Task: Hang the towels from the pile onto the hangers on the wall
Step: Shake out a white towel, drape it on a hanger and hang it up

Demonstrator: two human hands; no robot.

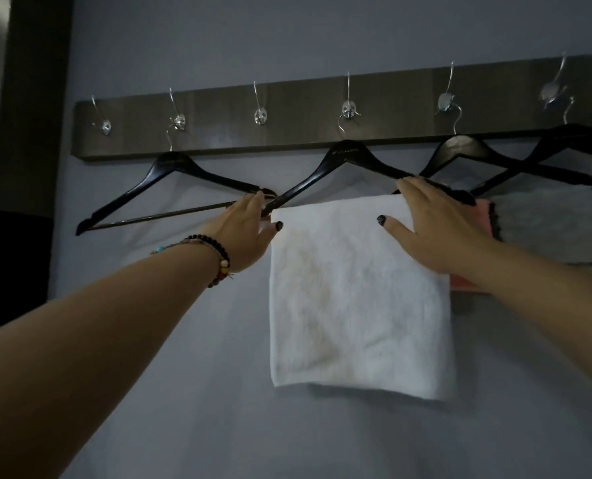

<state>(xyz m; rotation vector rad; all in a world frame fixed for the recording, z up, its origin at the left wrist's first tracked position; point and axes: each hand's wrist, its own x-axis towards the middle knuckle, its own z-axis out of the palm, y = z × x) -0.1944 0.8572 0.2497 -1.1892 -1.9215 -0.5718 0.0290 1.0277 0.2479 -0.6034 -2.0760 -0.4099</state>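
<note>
White towel (356, 292) draped over the middle hanger (344, 157), both hands at its top fold.
From the head view we see the fold running left-right: left hand (246, 233) pinches its left end, right hand (436, 229) lies flat, fingers released, on its right end.

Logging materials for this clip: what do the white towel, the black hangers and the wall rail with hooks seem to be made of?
White folded towel: soft terry-like cloth, with a fuzzy matte nap. Black hanger: probably painted wood or plastic, smooth with a slight sheen. Dark wall rail: wood-look board, faint grain. Silver hooks: shiny polished metal.
</note>
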